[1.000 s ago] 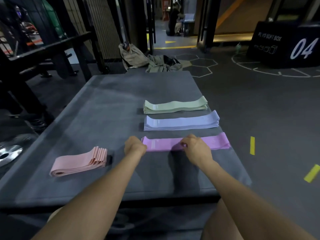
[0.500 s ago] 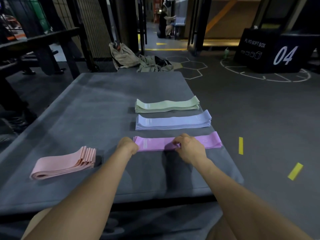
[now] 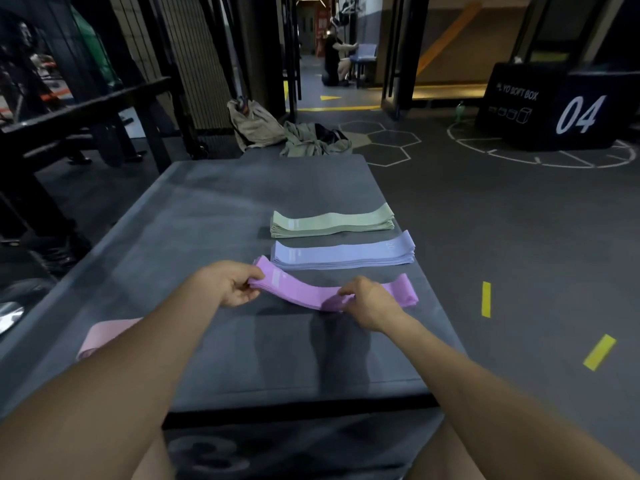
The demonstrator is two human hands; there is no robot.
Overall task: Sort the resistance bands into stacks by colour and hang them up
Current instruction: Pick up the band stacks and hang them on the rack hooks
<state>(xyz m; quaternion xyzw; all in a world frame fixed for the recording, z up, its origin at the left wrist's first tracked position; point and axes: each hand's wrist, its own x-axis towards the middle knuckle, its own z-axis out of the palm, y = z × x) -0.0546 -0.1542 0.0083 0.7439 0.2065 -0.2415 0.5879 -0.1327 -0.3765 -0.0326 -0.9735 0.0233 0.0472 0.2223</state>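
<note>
Pink bands (image 3: 104, 336) lower left half hidden by arm. Left hand (image 3: 228, 284) & right hand (image 3: 369, 303) both pinch purple bands (image 3: 304, 291), left end lifted.

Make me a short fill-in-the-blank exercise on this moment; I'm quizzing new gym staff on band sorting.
1. Both hands grip the ____ stack of bands.
2. The left hand lifts its end while the right hand holds the stack near its ____.
3. The stack farthest from the person is ____.
4. The pink stack is partly hidden by the left ____.

Missing words: purple; middle; green; forearm
</note>
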